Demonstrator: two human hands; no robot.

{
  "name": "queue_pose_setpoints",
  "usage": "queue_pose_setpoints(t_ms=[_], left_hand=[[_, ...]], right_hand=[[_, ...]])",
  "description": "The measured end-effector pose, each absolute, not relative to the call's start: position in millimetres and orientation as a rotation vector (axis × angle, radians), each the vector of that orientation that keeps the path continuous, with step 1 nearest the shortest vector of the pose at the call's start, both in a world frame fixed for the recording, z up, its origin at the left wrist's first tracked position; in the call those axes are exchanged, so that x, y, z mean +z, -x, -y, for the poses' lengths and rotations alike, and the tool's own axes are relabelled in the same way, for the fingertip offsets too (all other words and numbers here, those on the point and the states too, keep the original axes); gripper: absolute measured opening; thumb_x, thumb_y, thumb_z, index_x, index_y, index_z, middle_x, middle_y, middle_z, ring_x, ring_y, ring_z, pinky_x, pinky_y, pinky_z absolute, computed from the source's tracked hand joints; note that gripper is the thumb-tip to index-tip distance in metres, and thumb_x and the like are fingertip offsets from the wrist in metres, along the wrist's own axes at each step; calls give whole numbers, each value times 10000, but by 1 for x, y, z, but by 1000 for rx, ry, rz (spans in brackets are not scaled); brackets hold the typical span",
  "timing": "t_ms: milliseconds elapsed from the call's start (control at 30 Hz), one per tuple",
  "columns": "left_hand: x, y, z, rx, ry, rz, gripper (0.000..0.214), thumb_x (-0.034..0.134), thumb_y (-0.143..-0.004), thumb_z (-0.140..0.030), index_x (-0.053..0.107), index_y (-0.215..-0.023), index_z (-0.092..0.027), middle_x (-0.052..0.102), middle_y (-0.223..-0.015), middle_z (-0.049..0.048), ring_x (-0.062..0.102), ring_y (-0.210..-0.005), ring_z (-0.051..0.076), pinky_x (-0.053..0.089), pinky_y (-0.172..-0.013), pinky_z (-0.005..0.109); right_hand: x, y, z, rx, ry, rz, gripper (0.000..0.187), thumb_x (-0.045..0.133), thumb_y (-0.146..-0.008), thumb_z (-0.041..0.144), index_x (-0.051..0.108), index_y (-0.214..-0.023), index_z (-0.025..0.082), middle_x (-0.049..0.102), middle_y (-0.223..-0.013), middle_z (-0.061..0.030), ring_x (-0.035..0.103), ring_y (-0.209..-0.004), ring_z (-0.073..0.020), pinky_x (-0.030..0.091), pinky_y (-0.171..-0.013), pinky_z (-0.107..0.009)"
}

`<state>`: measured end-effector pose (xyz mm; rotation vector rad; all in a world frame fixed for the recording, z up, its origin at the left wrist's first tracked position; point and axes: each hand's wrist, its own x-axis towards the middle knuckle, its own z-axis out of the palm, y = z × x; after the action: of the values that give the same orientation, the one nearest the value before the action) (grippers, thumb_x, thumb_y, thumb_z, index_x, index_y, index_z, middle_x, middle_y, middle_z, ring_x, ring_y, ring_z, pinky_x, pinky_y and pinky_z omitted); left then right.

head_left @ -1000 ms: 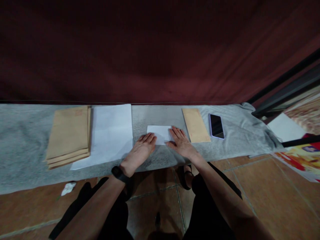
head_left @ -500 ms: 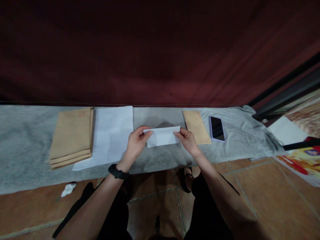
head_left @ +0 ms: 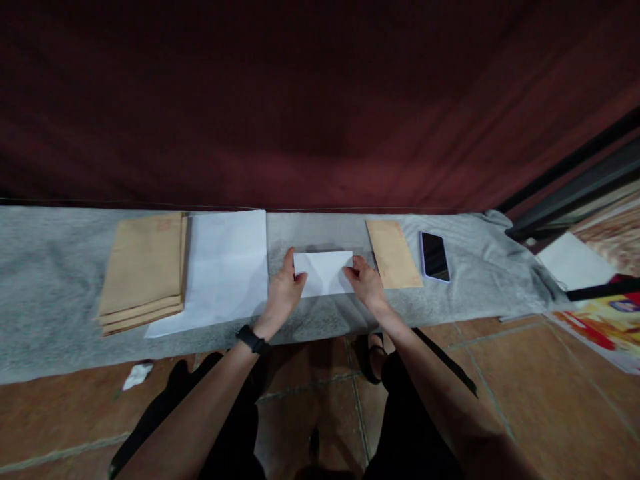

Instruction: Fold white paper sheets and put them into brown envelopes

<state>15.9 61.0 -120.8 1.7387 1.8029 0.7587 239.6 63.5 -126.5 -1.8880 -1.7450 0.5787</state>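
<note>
A folded white paper [head_left: 325, 272] lies on the grey cloth [head_left: 50, 287] in front of me. My left hand [head_left: 281, 293] holds its left edge, thumb up along the side and fingers curled onto it. My right hand [head_left: 366, 283] grips the right edge with bent fingers. A black band sits on my left wrist. Just right of my right hand lies a single brown envelope [head_left: 393, 253], and beyond it a phone [head_left: 433, 257] lies face up with a dark screen.
A stack of brown envelopes [head_left: 143, 270] and loose white sheets [head_left: 225, 267] lie to the left. A dark red curtain [head_left: 320, 100] hangs behind the cloth. A crumpled scrap [head_left: 136, 377] lies on the tiled floor; a colourful poster [head_left: 607, 320] is at the right.
The paper lay flat under my palms, then both hands lifted it by its ends. Now it is back down on the cloth, both hands still at its edges.
</note>
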Motion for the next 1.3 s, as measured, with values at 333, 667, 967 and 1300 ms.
queue_pose_setpoints(t_ms=[333, 667, 967, 1300], left_hand=[[-123, -18, -59, 563, -1858, -1900, 600, 545, -929, -234, 450, -1516, -154, 769, -1097, 121, 739, -932, 267, 571, -868, 390], [-127, -16, -61, 695, -1741, -1772, 455, 562, -915, -209, 626, -1363, -171, 775, -878, 61, 694, -645, 189, 581, -673, 307], [-126, -17, -61, 649, -1744, -1795, 407, 557, -924, -195, 660, -1318, -178, 778, -902, 64, 727, -728, 209, 587, -768, 331], [-109, -22, -54, 327, -1881, -1960, 421, 525, -989, -271, 607, -1395, -198, 756, -1208, 114, 730, -1057, 262, 553, -931, 358]], right_hand=[[-120, -233, -56, 490, 2004, 1893, 494, 530, -987, 317, 484, -1469, 219, 761, -1152, -97, 738, -1030, -269, 569, -875, -364], [-118, -231, -56, 431, 2036, 1970, 441, 538, -993, 308, 551, -1426, 221, 770, -1132, -91, 741, -1013, -266, 570, -869, -360], [-113, -233, -52, 470, 1999, 1991, 444, 504, -1000, 280, 538, -1437, 213, 766, -1164, -95, 741, -1020, -274, 565, -876, -363], [-137, -239, -57, 536, 1804, 1883, 361, 508, -970, 188, 608, -1317, 201, 745, -1141, -101, 725, -973, -222, 570, -899, -351]])
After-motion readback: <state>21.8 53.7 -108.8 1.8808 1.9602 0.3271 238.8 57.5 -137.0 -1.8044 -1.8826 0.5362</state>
